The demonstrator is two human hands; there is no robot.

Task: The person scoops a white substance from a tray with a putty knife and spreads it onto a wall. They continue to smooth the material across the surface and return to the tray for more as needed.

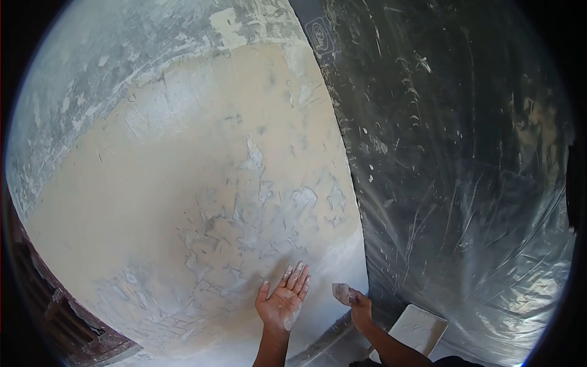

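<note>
My left hand (282, 304) is raised in front of the wall with its palm turned up and its fingers spread. White paste is smeared on its fingertips and near the wrist. My right hand (361, 306) grips a putty knife (341, 293), whose flat blade is coated with whitish residue and points left. The knife's handle is hidden in my fingers. Facing me is the wall (159, 177), cream-coloured, with rough grey-white patches of filler on its lower part.
Dark plastic sheeting (452, 183), spattered with white, hangs along the right side. A pale rectangular tray (419, 327) lies below my right forearm. At the lower left stands a brown slatted frame (61, 315).
</note>
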